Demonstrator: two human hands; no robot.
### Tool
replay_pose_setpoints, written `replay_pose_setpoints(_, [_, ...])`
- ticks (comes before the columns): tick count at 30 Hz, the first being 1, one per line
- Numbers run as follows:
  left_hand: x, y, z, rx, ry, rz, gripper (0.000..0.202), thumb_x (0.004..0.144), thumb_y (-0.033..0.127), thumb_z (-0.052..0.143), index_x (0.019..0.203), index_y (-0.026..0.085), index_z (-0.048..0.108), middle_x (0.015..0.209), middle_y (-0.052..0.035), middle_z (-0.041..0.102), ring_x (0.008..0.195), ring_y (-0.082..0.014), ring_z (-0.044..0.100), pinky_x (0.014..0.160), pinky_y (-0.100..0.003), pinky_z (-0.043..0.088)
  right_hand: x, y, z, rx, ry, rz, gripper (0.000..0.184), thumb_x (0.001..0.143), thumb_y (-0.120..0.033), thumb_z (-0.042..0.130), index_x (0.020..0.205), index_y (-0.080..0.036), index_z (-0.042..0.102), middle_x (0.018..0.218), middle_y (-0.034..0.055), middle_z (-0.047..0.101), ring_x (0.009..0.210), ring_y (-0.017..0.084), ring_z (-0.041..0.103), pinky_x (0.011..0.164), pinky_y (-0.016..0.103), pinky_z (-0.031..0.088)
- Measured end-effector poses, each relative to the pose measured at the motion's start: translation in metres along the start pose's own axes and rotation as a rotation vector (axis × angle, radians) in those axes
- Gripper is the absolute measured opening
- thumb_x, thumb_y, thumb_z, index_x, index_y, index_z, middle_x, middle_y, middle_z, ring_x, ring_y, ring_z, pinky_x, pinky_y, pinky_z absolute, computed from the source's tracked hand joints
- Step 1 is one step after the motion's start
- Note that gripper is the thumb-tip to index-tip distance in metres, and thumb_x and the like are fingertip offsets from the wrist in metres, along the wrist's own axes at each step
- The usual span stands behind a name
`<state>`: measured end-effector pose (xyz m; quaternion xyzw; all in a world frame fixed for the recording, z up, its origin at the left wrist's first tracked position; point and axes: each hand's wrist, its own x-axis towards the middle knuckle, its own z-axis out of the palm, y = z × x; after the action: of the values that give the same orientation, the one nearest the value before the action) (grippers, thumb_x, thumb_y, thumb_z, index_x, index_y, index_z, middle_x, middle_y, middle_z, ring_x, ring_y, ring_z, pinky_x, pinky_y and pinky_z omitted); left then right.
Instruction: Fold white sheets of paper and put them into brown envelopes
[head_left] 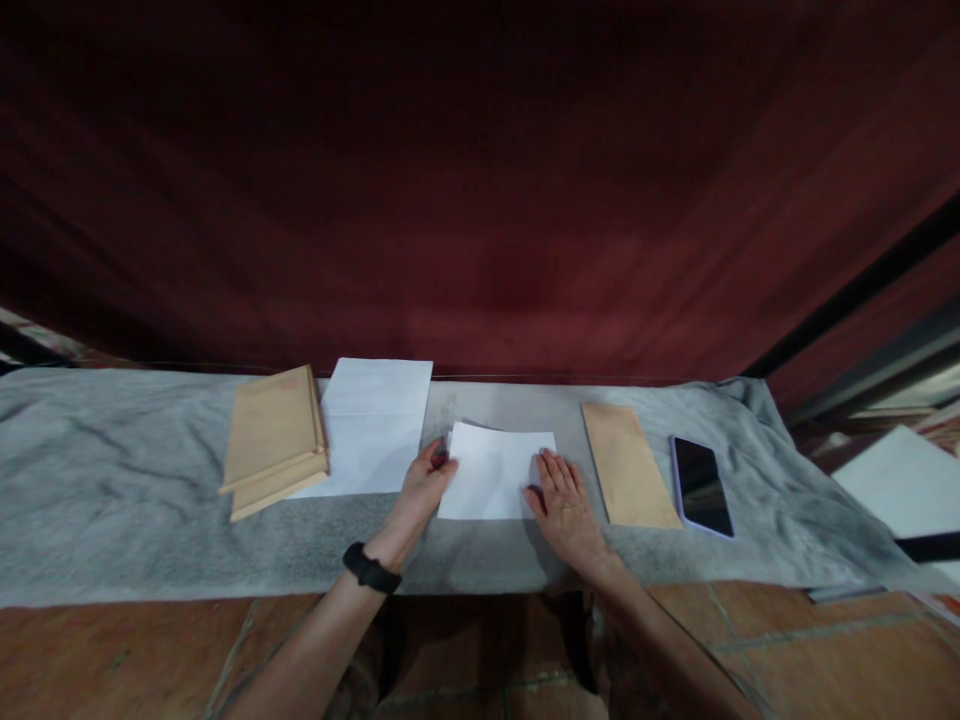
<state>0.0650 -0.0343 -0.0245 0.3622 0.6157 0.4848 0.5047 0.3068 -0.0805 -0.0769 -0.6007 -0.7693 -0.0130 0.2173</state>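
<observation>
A folded white sheet of paper (495, 470) lies on the grey cloth-covered table (135, 500) in front of me. My left hand (424, 490), with a black band on its wrist, grips the sheet's left edge between thumb and fingers. My right hand (562, 500) rests flat with fingers stretched out, touching the sheet's right edge. A single tan envelope (628, 465) lies just right of my right hand. A stack of white paper (371, 425) lies to the left of the folded sheet.
A stack of tan envelopes (274, 440) sits at the left beside the white paper. A phone with a dark screen (701, 485) lies right of the single envelope. A dark red curtain (480, 180) hangs behind the table. Tiled floor shows below.
</observation>
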Motion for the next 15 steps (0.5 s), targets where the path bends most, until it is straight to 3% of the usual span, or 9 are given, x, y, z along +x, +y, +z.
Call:
replay_pose_setpoints(5, [-0.003, 0.011, -0.004, -0.017, -0.136, -0.048, 0.035, 0.061, 0.031, 0.078, 0.091, 0.013, 0.07, 0.072, -0.0028, 0.071, 0.06, -0.0164, 0.062, 0.056, -0.025, 0.043, -0.001, -0.018, -0.01, 0.085, -0.121, -0.108, 0.063, 0.103, -0.046, 0.039, 0.158, -0.015, 0.029, 0.161, 0.013, 0.036, 0.149, 0.027, 0.032, 0.121, 0.052, 0.029])
replay_pose_setpoints(10, [-0.003, 0.022, 0.001, -0.062, -0.063, -0.042, 0.036, 0.057, 0.031, 0.081, 0.088, 0.017, 0.07, 0.073, -0.0002, 0.071, 0.062, -0.015, 0.062, 0.054, -0.023, 0.04, 0.0, -0.045, -0.017, 0.113, -0.133, -0.192, 0.077, 0.098, -0.046, 0.048, 0.161, -0.014, 0.017, 0.162, 0.0134, 0.032, 0.15, 0.026, 0.032, 0.123, 0.052, 0.027])
replay_pose_setpoints(15, [-0.007, 0.034, 0.012, -0.18, -0.11, 0.005, 0.042, 0.062, 0.036, 0.08, 0.098, 0.018, 0.07, 0.073, 0.0003, 0.069, 0.062, -0.0132, 0.06, 0.055, -0.023, 0.04, 0.019, -0.048, -0.026, 0.242, -0.053, -0.078, 0.053, 0.1, -0.024, 0.035, 0.153, -0.017, 0.04, 0.154, 0.0107, 0.048, 0.141, 0.023, 0.046, 0.121, 0.047, 0.034])
